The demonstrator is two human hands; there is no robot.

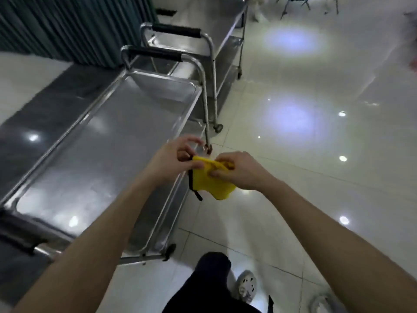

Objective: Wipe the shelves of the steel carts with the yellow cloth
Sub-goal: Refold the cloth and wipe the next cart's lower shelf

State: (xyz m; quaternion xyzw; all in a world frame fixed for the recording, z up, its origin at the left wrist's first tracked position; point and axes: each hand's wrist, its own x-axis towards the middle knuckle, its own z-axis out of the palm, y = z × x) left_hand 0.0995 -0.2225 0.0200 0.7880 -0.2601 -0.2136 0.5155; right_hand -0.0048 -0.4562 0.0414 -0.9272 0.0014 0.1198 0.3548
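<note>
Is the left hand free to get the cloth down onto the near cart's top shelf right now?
Probably yes. The left hand is over the right rim of the near cart's top shelf, nothing between. It shares the yellow cloth with the right hand, which would likely need to let go first.

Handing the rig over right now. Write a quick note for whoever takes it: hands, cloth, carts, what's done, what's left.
Left hand: pinches the upper left corner of the yellow cloth.
Right hand: grips the cloth's top right, fingers curled over it.
Cloth: folded, held in the air beside the right edge of the near cart, touching no shelf.
Far cart: stands just beyond the near one.
Done: cloth is in hand. The picture does not show whether any shelf has been wiped.
Left: lay the cloth on the near cart's top shelf and wipe, then the remaining shelves of both carts.
</note>
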